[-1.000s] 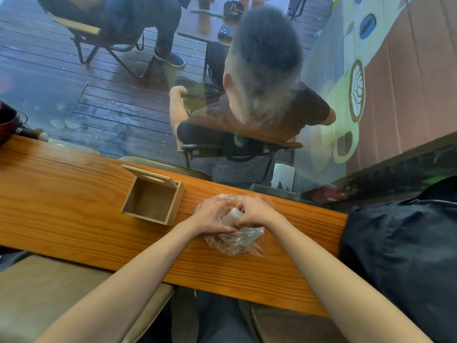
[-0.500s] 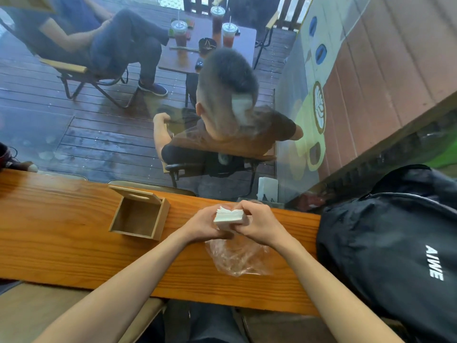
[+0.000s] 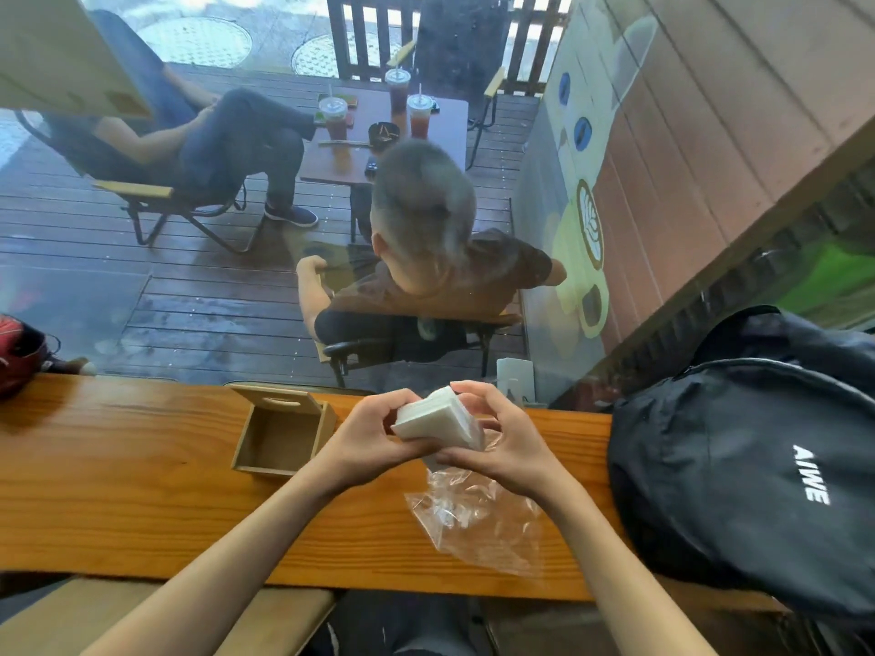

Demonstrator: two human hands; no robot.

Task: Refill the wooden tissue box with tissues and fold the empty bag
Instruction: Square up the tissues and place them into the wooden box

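Centre frame, left hand point(image 3: 367, 442) and right hand point(image 3: 509, 442) together grasp a white tissue stack point(image 3: 433, 416) above a clear bag point(image 3: 478, 518), right of the open wooden tissue box point(image 3: 279, 430).

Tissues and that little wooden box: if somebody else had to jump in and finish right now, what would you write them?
Left hand and right hand: both grip the white stack of folded tissues, held above the long wooden counter.
Small open wooden tissue box: on the counter, left of the hands, lid up, empty as far as can be seen.
Clear crinkled plastic bag: lies on the counter below the stack, looks empty.
Done: tissues are out of the bag.
Left: put the stack into the box, close the lid, fold the bag.
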